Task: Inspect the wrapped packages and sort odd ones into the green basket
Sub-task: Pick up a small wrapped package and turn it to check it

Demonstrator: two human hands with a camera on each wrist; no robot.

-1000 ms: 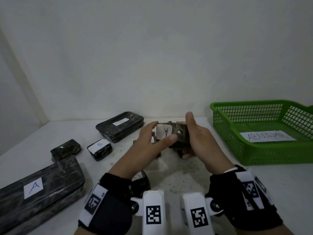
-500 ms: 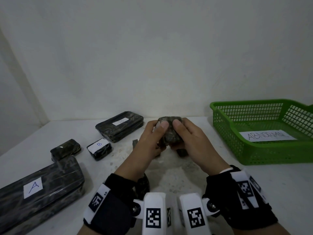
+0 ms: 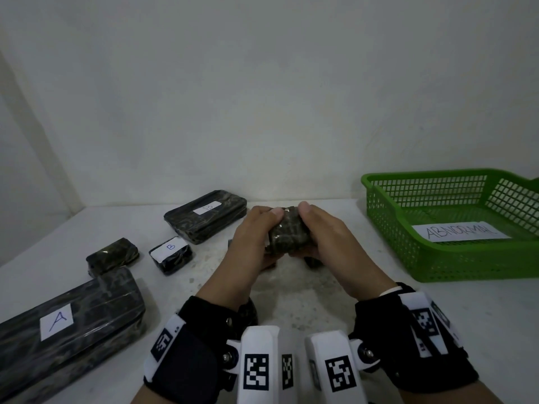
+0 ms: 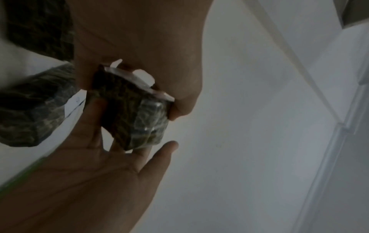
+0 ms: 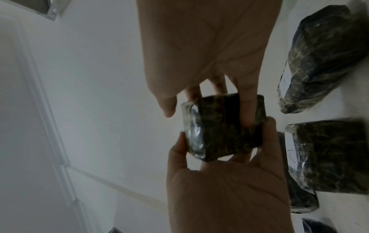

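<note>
Both hands hold a small dark wrapped package [image 3: 288, 234] above the middle of the white table. My left hand [image 3: 258, 234] grips its left side and my right hand [image 3: 322, 233] its right side, thumbs on top. A plain dark face points at the head camera. In the left wrist view the package [image 4: 135, 116] shows a white paper label on one face. The right wrist view shows the package [image 5: 223, 130] pinched between the fingers of both hands. The green basket [image 3: 437, 258] stands at the right, holding only a paper sign reading ABNORMAL [image 3: 460, 231].
On the left lie a long package marked A [image 3: 58, 325], a small unmarked package [image 3: 112, 255], a small package marked B [image 3: 170, 253] and a flat package marked B [image 3: 205, 217]. More dark packages lie partly hidden under my hands and left wrist.
The hands have turned the small package over. Its white label marked A faced the head camera a second ago; now a dark face does. The package has stayed in the same place.
</note>
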